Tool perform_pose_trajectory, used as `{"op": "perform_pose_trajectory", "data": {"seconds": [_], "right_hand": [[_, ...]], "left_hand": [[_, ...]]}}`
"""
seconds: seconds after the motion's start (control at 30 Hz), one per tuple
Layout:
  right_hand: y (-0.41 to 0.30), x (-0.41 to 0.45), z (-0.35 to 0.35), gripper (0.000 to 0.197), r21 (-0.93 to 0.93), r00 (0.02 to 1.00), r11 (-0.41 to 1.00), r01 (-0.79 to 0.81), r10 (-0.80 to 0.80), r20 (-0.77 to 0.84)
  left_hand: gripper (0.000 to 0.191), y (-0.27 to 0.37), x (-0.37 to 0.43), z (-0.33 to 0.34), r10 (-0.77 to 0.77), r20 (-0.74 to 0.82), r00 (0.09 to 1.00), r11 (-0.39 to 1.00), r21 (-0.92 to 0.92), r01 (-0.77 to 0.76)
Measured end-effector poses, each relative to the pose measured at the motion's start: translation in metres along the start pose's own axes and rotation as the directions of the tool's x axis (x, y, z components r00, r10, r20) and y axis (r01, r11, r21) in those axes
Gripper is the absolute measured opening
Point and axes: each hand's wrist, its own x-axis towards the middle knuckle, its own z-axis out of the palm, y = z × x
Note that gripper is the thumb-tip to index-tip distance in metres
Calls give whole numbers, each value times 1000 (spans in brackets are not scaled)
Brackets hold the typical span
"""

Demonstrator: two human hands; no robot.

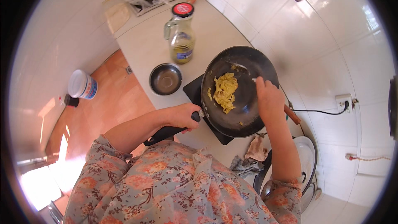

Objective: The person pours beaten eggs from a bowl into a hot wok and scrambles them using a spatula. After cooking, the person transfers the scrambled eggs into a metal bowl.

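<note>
My left hand [183,116] is closed around the black handle of a dark frying pan [252,121], which is over a black cooktop [193,91] on the counter. Yellow cooked food, like scrambled egg, [225,91] lies in the left part of the pan, with small bits beside it. My right hand [270,101] is above the pan's right side, its fingers together near a small white thing [254,80]. Whether it holds that or a utensil, partly visible in the pan, I cannot tell. A small dark bowl [165,79] stands left of the pan.
A glass jug of oil [182,42] with a red-and-black lid stands behind the bowl. Cloths [255,151] and a white-rimmed vessel [306,149] are at the right. A plugged-in cord [320,111] runs along the tiled wall. A white tub [82,84] is at the far left.
</note>
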Motion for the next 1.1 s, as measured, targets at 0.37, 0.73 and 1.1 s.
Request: {"op": "perform_pose_trajectory", "data": {"seconds": [0.37,0.73,1.1], "right_hand": [[-101,-33,-49,48,419,922,838,349,-388,8],[-188,42,-65,22,926,1000,378,22,4,-26],[-229,201,39,51,877,814,-270,-396,338,472]], "left_hand": [[20,-55,-126,9,72,-275,959,988,-113,-107],[21,-121,-262,-16,-101,-497,862,936,-340,-87],[17,-167,-313,-28,-202,-696,689,885,-431,-176]]}}
